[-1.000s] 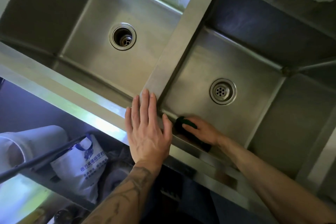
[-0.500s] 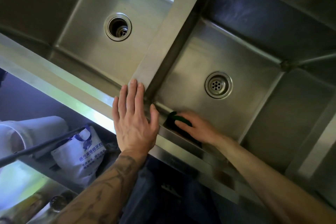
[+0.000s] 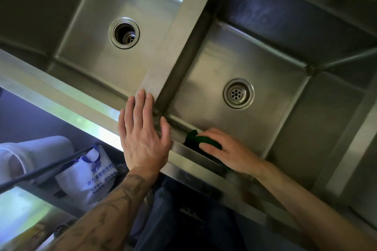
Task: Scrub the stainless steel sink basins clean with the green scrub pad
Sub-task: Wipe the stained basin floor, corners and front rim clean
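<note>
double steel sink seen from above. the left hand (image 3: pixel 142 138) lies flat, palm down, on the front rim (image 3: pixel 61 96) where it meets the divider (image 3: pixel 179 32); its fingers are straight and close together, pointing toward 12 o'clock, the thumb spread toward 2 o'clock, and it holds nothing. the right hand (image 3: pixel 226 153) reaches into the right basin (image 3: pixel 204 79) from 4 o'clock, with its fingers bent over the green pad (image 3: pixel 195 138) and clamped on it, green showing between them. the pad sits at the foot of the basin's near wall, in the 7 o'clock corner, at 7 o'clock from the right drain (image 3: pixel 238 93) and well apart from it. the two hands are near but not touching, the rim's edge between them. the left basin (image 3: pixel 98 47) lies at 10 o'clock, its drain (image 3: pixel 124 33) open. below the rim, at 8 o'clock, stand a white printed bag (image 3: pixel 89 177) and a pale roll (image 3: pixel 30 153), crossed by a dark rod (image 3: pixel 44 169).
</note>
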